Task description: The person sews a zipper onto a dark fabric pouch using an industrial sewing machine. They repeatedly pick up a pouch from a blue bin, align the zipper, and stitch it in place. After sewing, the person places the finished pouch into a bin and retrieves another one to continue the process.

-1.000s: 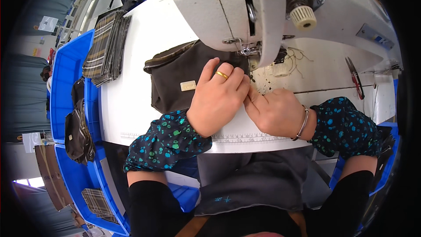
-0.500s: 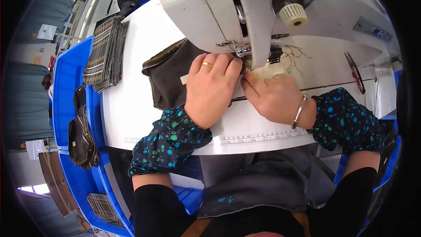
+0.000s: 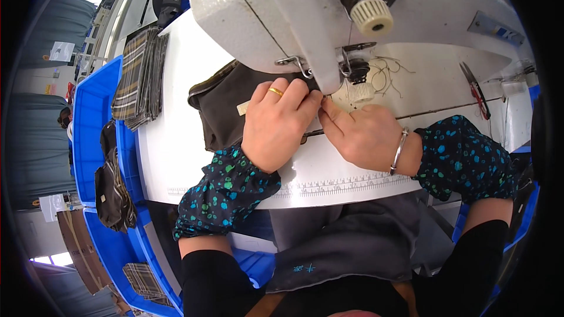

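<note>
A dark brown pouch (image 3: 212, 118) with a zip and small pale label lies under the head of the white sewing machine (image 3: 235, 20). My left hand (image 3: 276, 120) rests on it, fingers bent and pressed together at the cloth beside the presser area, hiding part of it. Close to it, my right hand (image 3: 358, 135) has thumb and forefinger closed on the pouch's edge, just below the machine's needle end, their tips partly hidden. Loose threads (image 3: 388, 79) lie to the right of the needle area. Red-handled scissors (image 3: 482, 100) lie farther right on the worktop (image 3: 329, 185).
Stacked plaid cloth pieces (image 3: 132, 76) lie at back left. Blue bins (image 3: 88, 141) along the left hold brown fabric pieces (image 3: 110, 191) and plaid squares (image 3: 141, 282). Another blue bin (image 3: 523, 217) is at lower right. A person (image 3: 64, 118) is at far left, beyond the bins.
My left fingers have curled and shifted, with the hand a little left, toward the machine's needle end. My right hand has risen slightly. The whole view has drifted, the machine now appearing farther left.
</note>
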Available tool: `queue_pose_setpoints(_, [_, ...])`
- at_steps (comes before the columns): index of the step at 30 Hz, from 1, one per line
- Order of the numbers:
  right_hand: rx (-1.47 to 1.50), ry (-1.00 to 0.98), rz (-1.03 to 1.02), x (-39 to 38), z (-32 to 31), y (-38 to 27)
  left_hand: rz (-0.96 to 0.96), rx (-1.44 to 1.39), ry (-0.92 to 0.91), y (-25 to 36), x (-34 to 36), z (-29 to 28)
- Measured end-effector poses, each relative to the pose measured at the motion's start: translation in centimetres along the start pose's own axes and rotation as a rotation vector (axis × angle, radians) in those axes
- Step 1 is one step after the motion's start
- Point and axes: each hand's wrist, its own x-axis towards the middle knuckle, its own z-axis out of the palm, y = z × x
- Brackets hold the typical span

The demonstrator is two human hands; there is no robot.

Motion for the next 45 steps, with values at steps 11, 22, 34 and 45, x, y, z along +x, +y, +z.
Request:
queue_pose_setpoints(11, [0.006, -0.019, 0.007, 0.2, -0.1, 0.0, -0.057, -0.039, 0.006, 0.3, 0.3, 0.0])
queue_pose_setpoints(22, [-0.037, -0.042, 0.027, 0.2, -0.3, 0.0, -0.055, -0.004, 0.051, -0.3, 0.5, 0.8])
queue_pose_setpoints(34, [0.013, 0.003, 0.004, 0.3, 0.2, 0.4, -0.195, -0.126, -0.23, -1.2, 0.2, -1.6])
queue_pose_setpoints(45, [-0.005, 0.027, -0.2, 1.0, 0.4, 0.1, -0.508, -0.718, -0.46, -1.5, 1.4, -2.0])
